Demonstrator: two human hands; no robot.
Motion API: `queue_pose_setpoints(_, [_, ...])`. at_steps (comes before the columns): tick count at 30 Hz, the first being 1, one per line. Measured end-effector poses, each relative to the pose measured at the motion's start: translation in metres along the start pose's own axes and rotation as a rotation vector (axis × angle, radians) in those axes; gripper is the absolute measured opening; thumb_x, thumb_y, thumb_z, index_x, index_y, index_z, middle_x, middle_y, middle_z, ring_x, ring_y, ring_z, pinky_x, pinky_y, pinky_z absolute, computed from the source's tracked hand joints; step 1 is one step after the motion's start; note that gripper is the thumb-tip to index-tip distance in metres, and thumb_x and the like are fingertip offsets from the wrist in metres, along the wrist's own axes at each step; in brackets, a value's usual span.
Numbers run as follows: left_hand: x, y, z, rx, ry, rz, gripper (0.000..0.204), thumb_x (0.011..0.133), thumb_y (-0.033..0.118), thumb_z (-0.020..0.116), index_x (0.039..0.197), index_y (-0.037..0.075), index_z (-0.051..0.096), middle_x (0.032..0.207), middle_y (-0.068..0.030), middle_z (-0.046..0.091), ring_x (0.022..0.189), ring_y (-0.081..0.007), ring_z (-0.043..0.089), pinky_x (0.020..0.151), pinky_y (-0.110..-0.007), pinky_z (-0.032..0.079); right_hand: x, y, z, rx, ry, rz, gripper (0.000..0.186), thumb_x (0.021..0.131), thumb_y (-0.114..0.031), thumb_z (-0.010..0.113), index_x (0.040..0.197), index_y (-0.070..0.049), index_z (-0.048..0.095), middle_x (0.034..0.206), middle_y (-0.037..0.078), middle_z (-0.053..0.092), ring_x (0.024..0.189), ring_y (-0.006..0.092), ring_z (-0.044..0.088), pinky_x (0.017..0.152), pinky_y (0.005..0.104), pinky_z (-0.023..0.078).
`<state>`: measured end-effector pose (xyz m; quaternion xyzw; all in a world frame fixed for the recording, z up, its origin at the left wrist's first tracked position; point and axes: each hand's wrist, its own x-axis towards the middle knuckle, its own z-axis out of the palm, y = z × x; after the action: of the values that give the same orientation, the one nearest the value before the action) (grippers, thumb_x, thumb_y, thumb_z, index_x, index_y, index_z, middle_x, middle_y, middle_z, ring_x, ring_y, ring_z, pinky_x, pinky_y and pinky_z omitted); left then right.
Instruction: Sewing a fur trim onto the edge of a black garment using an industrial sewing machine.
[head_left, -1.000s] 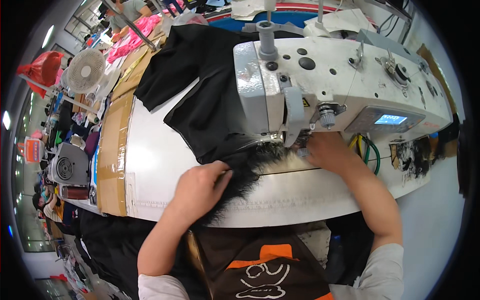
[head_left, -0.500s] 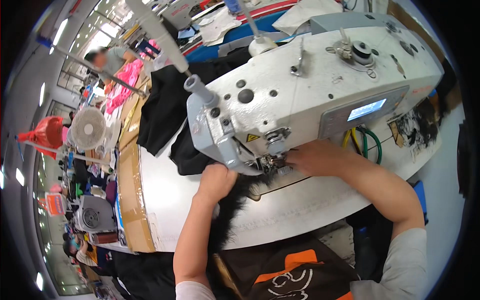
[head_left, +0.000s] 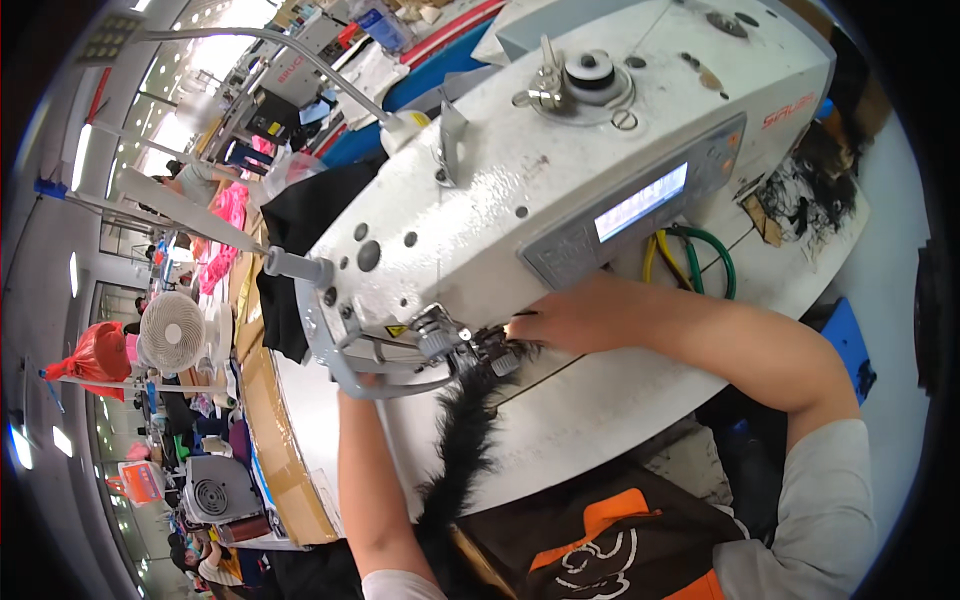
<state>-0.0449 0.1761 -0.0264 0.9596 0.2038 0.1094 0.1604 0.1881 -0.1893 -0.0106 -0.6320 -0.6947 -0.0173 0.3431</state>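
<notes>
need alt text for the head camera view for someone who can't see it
A person feeds a black furry strip under the needle of a white industrial sewing machine, seen from above. The right hand presses the fabric beside the needle; the left forearm reaches under the machine head, its hand hidden. Black fabric lies behind on the white table.

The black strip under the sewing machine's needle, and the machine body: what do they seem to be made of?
The black strip looks like faux or real fur trim: long, shaggy fibres stick out along its edges; which of the two, I cannot tell. The sewing machine body looks like cast metal with off-white, slightly pebbled paint, glossy where light hits. The right hand rests beside the needle; the left hand is hidden behind the machine head.
</notes>
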Motion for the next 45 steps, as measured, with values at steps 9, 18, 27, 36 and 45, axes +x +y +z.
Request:
queue_pose_setpoints(9, [-0.096, -0.031, -0.029, 0.018, 0.58, -0.247, 0.043, 0.087, 0.008, 0.07, 0.127, -0.005, 0.058, 0.113, -0.0177, 0.065, 0.107, -0.0324, 0.062, 0.098, -0.039, 0.048, 0.001, 0.008, 0.0, -0.047, -0.015, -0.099, 0.015, 0.084, -0.011, 0.061, 0.099, -0.009, 0.066, 0.105, 0.004, 0.065, 0.105, 0.0263, 0.065, 0.084, 0.0405, 0.056])
queue_pose_setpoints(18, [-0.053, 0.186, 0.03, 0.024, 0.271, 0.356, 0.027, 0.08, -0.003, 0.077, 0.106, 0.002, 0.07, 0.099, -0.0147, 0.069, 0.093, -0.0346, 0.066, 0.082, -0.042, 0.052, 0.006, -0.01, -0.016, -0.017, -0.219, 0.015, 0.02, 0.091, -0.015, 0.06, 0.109, -0.01, 0.066, 0.11, 0.009, 0.068, 0.099, 0.0312, 0.07, 0.08, 0.0436, 0.057])
queue_pose_setpoints(27, [-0.064, 0.196, 0.016, -0.027, 0.161, 0.408, 0.033, 0.078, -0.008, 0.069, 0.11, 0.002, 0.068, 0.104, -0.0131, 0.066, 0.091, -0.0327, 0.063, 0.078, -0.042, 0.053, 0.007, -0.004, -0.012, -0.061, -0.08, -0.081, 0.016, 0.082, -0.01, 0.065, 0.097, -0.009, 0.065, 0.098, 0.008, 0.066, 0.092, 0.0304, 0.068, 0.076, 0.0429, 0.057])
queue_pose_setpoints(36, [-0.085, 0.222, 0.023, -0.21, 0.184, 0.156, 0.027, 0.084, -0.002, 0.073, 0.11, 0.0, 0.066, 0.101, -0.0146, 0.063, 0.091, -0.0333, 0.065, 0.078, -0.037, 0.054, 0.008, -0.002, -0.011, -0.171, -0.122, -0.165, 0.009, 0.073, -0.012, 0.067, 0.079, -0.006, 0.064, 0.087, 0.008, 0.063, 0.084, 0.0314, 0.066, 0.07, 0.043, 0.055])
queue_pose_setpoints(45, [-0.076, 0.202, 0.03, -0.04, 0.254, 0.325, 0.031, 0.079, -0.004, 0.07, 0.109, 0.002, 0.069, 0.099, -0.0107, 0.065, 0.086, -0.0294, 0.066, 0.07, -0.038, 0.053, 0.005, -0.01, -0.016, -0.212, -0.152, -0.124, 0.014, 0.082, -0.012, 0.063, 0.095, -0.008, 0.064, 0.093, 0.007, 0.065, 0.093, 0.0271, 0.068, 0.073, 0.0408, 0.058])
